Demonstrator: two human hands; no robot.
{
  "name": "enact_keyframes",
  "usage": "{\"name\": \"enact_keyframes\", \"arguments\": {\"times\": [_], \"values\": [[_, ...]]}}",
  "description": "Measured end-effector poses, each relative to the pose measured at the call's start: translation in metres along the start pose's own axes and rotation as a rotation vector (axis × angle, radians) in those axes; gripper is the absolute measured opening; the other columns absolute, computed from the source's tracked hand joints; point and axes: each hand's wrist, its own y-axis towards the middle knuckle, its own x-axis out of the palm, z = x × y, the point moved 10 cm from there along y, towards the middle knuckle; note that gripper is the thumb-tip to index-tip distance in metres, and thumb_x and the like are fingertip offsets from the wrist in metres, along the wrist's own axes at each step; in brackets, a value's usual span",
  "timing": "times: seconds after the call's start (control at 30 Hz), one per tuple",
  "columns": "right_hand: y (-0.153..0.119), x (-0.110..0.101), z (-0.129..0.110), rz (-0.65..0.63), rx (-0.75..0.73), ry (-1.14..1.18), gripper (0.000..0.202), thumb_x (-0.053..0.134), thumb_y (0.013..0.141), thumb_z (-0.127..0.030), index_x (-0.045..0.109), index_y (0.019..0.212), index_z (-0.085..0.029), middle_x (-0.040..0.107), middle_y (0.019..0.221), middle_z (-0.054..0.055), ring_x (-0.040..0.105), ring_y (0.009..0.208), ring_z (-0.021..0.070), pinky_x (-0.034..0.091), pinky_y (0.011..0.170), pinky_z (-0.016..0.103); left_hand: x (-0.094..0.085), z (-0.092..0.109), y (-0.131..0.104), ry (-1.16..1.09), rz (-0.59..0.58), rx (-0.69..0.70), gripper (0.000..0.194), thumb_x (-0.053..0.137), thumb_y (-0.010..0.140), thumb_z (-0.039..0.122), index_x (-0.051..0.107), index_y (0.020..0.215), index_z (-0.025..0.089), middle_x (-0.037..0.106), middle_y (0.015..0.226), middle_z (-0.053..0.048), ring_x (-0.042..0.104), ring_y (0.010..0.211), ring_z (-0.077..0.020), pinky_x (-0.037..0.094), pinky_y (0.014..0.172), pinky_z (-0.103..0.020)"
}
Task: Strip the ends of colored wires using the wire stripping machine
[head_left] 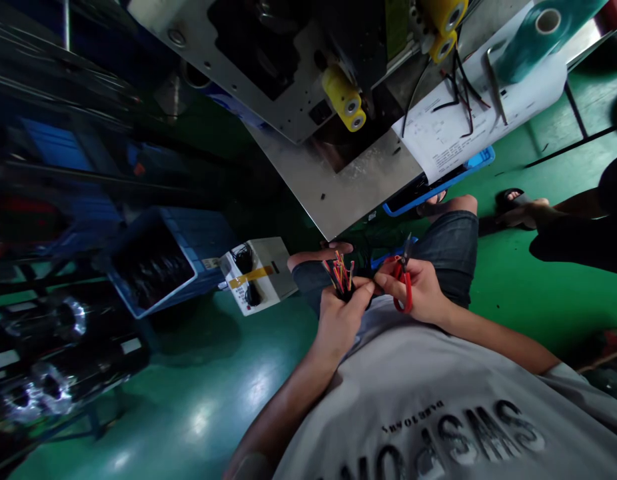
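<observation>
Left hand (338, 323): fingers are closed on a wire bundle (341, 273); coloured ends are exposed, the lower lengths hidden by the grip.
Right hand (423, 293): red-handled scissors (408, 293) are held; whether anything is pinched at the fingertips cannot be told.
Bundle position: held before the body, near the corner of the metal table (338, 200).
Machine (301, 87): cut off by the top edge.
Paper (431, 147): partly covered by dark wires (457, 87) and a teal roll (518, 57).
Blue crate (203, 243): dark contents (151, 270) are blurred.
</observation>
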Motion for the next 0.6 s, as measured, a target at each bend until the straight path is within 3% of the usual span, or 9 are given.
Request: {"name": "enact_keyframes", "arguments": {"times": [0.2, 0.3, 0.4, 0.5, 0.6], "values": [[-0.001, -0.012, 0.002, 0.107, -0.025, 0.033, 0.048, 0.092, 0.074, -0.06, 0.069, 0.077, -0.018, 0.062, 0.068, 0.001, 0.054, 0.062, 0.0141, 0.049, 0.06, 0.029, 0.011, 0.004, 0.004, -0.044, -0.078, 0.012, 0.033, 0.07, 0.095, 0.041, 0.066, 0.071, 0.019, 0.046, 0.054, 0.004, 0.037, 0.052, -0.0112, 0.028, 0.051, -0.027], [0.0, -0.021, -0.015, 0.137, -0.094, -0.032, 0.044, 0.093, 0.074, -0.056, 0.071, 0.077, -0.018, 0.062, 0.068, 0.001, 0.051, 0.06, 0.0132, 0.046, 0.057, 0.028, 0.017, 0.01, 0.01, -0.161, -0.141, 0.035, 0.034, 0.071, 0.098, 0.049, 0.073, 0.085, 0.017, 0.058, 0.061, 0.001, 0.043, 0.054, -0.0104, 0.03, 0.051, -0.025], [-0.002, -0.036, -0.034, 0.215, -0.177, -0.109, 0.04, 0.091, 0.079, -0.054, 0.073, 0.077, -0.018, 0.062, 0.067, 0.001, 0.051, 0.059, 0.0129, 0.044, 0.055, 0.027, 0.008, 0.016, 0.021, -0.273, -0.083, 0.05, 0.039, 0.074, 0.096, 0.055, 0.078, 0.1, 0.016, 0.071, 0.076, -0.004, 0.045, 0.052, -0.0084, 0.029, 0.048, -0.022], [-0.004, -0.059, -0.044, 0.327, -0.257, -0.139, 0.039, 0.086, 0.084, -0.053, 0.072, 0.076, -0.018, 0.063, 0.067, 0.001, 0.054, 0.061, 0.0136, 0.046, 0.057, 0.027, -0.006, 0.029, 0.029, -0.316, 0.005, 0.118, 0.041, 0.077, 0.094, 0.056, 0.08, 0.096, 0.015, 0.075, 0.091, -0.008, 0.05, 0.054, -0.0072, 0.03, 0.046, -0.02], [-0.004, -0.081, -0.043, 0.418, -0.301, -0.239, 0.034, 0.084, 0.085, -0.049, 0.074, 0.079, -0.018, 0.064, 0.067, 0.001, 0.054, 0.06, 0.0135, 0.045, 0.057, 0.027, -0.012, 0.041, 0.031, -0.382, 0.004, 0.171, 0.039, 0.082, 0.091, 0.053, 0.08, 0.094, 0.014, 0.072, 0.082, -0.006, 0.053, 0.053, -0.0075, 0.032, 0.046, -0.019]]}}
